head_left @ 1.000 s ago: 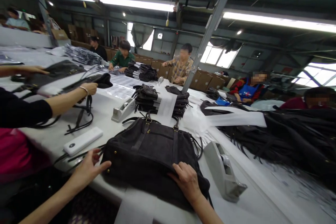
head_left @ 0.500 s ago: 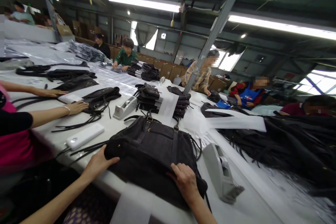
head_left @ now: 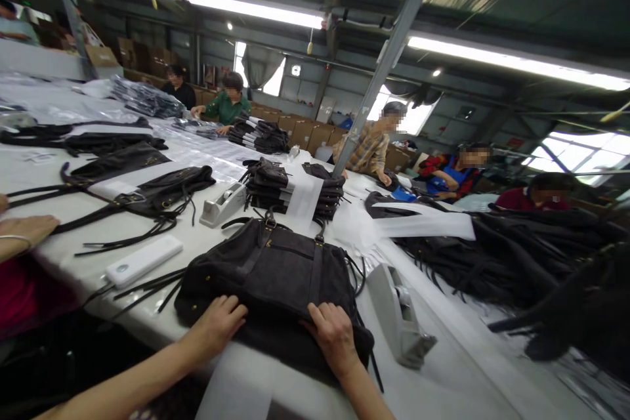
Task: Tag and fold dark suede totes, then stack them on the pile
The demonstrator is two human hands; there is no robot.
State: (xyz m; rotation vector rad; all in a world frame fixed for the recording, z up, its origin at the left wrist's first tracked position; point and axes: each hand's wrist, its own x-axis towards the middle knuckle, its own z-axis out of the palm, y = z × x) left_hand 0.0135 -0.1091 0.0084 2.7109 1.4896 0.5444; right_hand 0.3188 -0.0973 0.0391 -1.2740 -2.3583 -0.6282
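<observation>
A black bag (head_left: 285,269) with two handles lies on the white table (head_left: 197,262) right in front of me. My left hand (head_left: 221,321) grips the bag's near edge, left of its middle, with fingers curled over it. Farther right along the same edge, my right hand (head_left: 332,335) also holds the bag, fingers bent over the top and thumb beneath. A white paper strip (head_left: 236,384) hangs at the table's front edge, just below the bag.
Tape dispensers stand right (head_left: 401,315) and behind left (head_left: 224,203) of the bag. Behind it is a stack of wrapped bags (head_left: 295,190). A white device (head_left: 144,261) lies left. More bags (head_left: 492,256) pile up right. A co-worker's hand (head_left: 29,233) is at far left.
My left hand has moved right, from the bag's left corner to its near edge. The co-worker's hands have drawn back left from the neighbouring bag. The whole view has shifted slightly.
</observation>
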